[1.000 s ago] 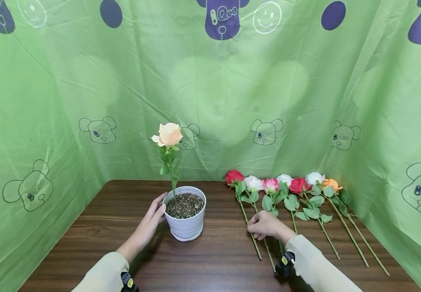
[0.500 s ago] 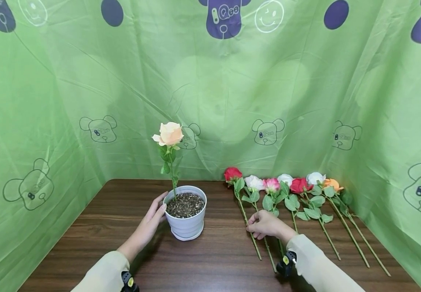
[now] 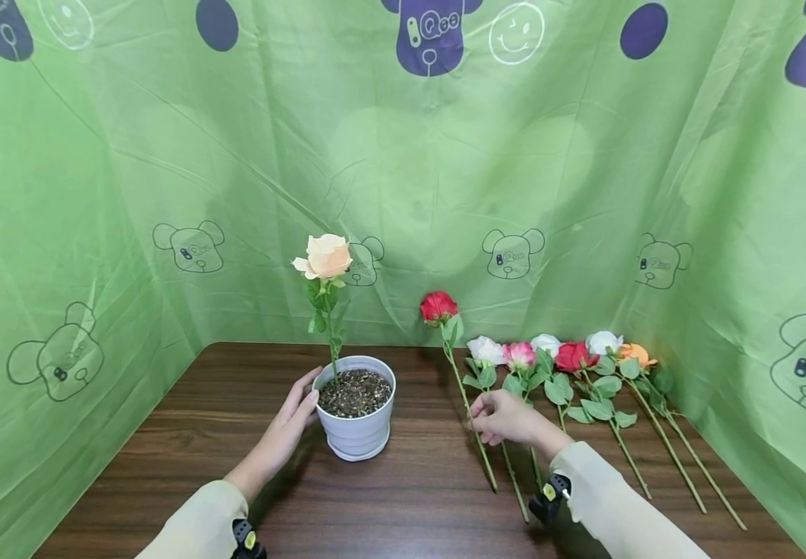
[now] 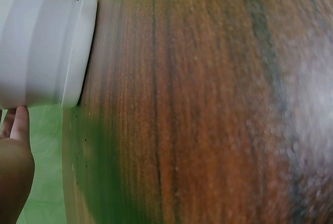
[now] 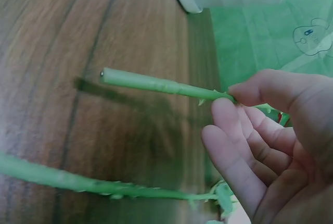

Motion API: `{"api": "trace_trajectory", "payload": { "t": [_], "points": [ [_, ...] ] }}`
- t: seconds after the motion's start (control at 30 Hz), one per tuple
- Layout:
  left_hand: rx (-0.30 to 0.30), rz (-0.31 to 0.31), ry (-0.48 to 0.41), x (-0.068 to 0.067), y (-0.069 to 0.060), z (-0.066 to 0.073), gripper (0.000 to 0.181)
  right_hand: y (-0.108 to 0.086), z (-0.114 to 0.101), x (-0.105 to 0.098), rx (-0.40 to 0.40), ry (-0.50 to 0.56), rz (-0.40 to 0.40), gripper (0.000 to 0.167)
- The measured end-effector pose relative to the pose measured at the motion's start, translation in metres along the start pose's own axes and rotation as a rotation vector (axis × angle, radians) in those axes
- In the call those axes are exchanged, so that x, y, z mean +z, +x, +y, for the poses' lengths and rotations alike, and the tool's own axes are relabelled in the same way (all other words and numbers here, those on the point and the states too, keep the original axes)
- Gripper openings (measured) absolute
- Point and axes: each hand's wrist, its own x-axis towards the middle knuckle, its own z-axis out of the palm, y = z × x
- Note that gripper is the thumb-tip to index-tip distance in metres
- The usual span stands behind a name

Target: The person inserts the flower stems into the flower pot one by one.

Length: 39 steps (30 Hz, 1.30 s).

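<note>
A white pot (image 3: 356,436) of dark soil stands on the table with a peach rose (image 3: 326,257) upright in it. My left hand (image 3: 283,435) rests against the pot's left side, fingers fairly straight; the left wrist view shows its fingers (image 4: 21,122) touching the pot wall (image 4: 39,41). My right hand (image 3: 511,421) pinches the stem of a red rose (image 3: 439,307) between thumb and fingers. In the right wrist view, that stem (image 5: 151,83) is raised over the table, its cut end towards the left, with the right hand (image 5: 276,140) at its other side.
Several more roses lie side by side at the right: white (image 3: 485,351), pink (image 3: 519,355), another red (image 3: 574,355) and orange (image 3: 636,354). Their stems point towards the front of the wooden table (image 3: 403,512). A green printed cloth (image 3: 403,171) hangs behind and at both sides.
The red rose has been lifted at its bloom end, its head moving up and slightly left, and my right hand has risen a little with it. My left hand stays on the pot.
</note>
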Motion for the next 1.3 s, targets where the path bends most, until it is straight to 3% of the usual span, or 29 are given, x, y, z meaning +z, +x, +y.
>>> {"api": "trace_trajectory", "payload": {
  "t": [0.27,0.67,1.07,1.3],
  "points": [
    [0.001,-0.002,0.002,0.000,-0.001,0.001,0.049,0.004,-0.021,-0.010,-0.102,-0.009,0.035,0.013],
    [0.002,-0.002,0.001,0.000,-0.001,0.002,0.049,0.014,-0.040,-0.007,-0.150,-0.026,0.096,0.012],
    [0.003,-0.001,0.003,0.000,-0.001,0.002,0.049,0.024,-0.060,0.000,-0.218,0.063,0.104,0.017],
    [0.006,0.000,0.004,0.000,-0.001,0.002,0.049,0.030,-0.078,0.006,-0.285,0.072,0.185,0.012]
  ]
}}
